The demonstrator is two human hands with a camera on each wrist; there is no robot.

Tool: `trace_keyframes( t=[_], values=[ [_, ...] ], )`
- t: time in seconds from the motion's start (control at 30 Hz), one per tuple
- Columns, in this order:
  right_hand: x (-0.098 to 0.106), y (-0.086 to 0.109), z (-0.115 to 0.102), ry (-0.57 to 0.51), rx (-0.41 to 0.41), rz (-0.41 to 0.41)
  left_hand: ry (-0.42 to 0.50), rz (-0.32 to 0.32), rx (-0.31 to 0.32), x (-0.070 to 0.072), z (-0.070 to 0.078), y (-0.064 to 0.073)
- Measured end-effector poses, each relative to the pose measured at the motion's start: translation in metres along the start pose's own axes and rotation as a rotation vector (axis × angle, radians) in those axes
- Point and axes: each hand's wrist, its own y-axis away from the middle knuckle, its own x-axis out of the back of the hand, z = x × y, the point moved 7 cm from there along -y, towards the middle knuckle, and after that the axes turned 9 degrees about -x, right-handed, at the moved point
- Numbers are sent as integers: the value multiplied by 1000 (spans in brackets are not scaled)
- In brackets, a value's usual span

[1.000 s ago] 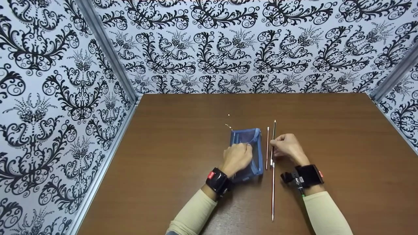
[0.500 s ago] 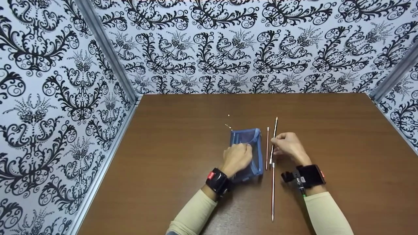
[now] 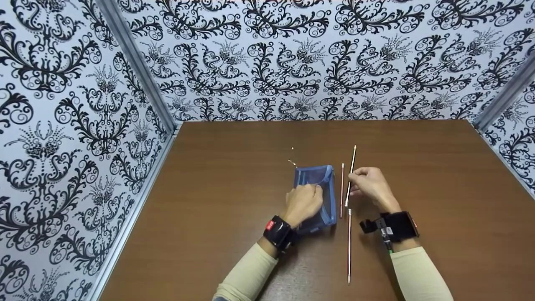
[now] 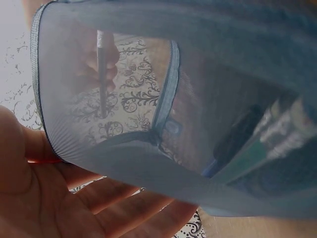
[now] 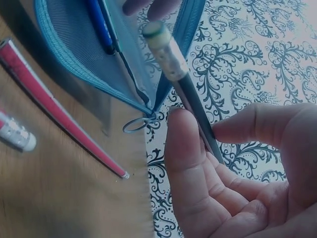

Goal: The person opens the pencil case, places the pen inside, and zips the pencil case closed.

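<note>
A blue mesh pencil case (image 3: 314,172) lies on the table in the head view, its zipped mouth facing right and spread apart. My left hand (image 3: 304,205) grips it from the left; the left wrist view shows the fingers (image 4: 126,208) along the mesh. Just right of the case, my right hand (image 3: 371,186) pinches a dark pencil (image 5: 200,109) between thumb and fingers. The pencil's white eraser end (image 5: 157,35) points toward the case's mouth in the right wrist view. Inside the case show a blue pen (image 5: 100,25) and other blurred items.
Two red pencils lie on the brown table (image 3: 225,175): one pencil (image 3: 342,190) beside the case, the other pencil (image 3: 349,246) nearer the front. Small light specks (image 3: 292,162) sit behind the case. Patterned wall panels (image 3: 292,62) border the table.
My right hand has shifted slightly away from me and right, carrying the dark pencil; the pencil's near end has moved off the front red pencil. My left hand and the case stay put.
</note>
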Motion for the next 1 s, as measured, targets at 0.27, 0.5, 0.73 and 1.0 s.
trace_keyframes(
  t=[0.27,0.5,0.73,1.0],
  values=[
    [1,3,-3,-24,31,5,3,-8,7,-2,-2,-1],
    [4,5,-6,-33,56,17,1,-6,3,-1,-1,-1],
    [4,7,-8,-60,54,19,7,-4,2,-1,-1,-1],
    [6,9,-11,-85,56,39,10,0,7,-1,-2,0]
  ],
)
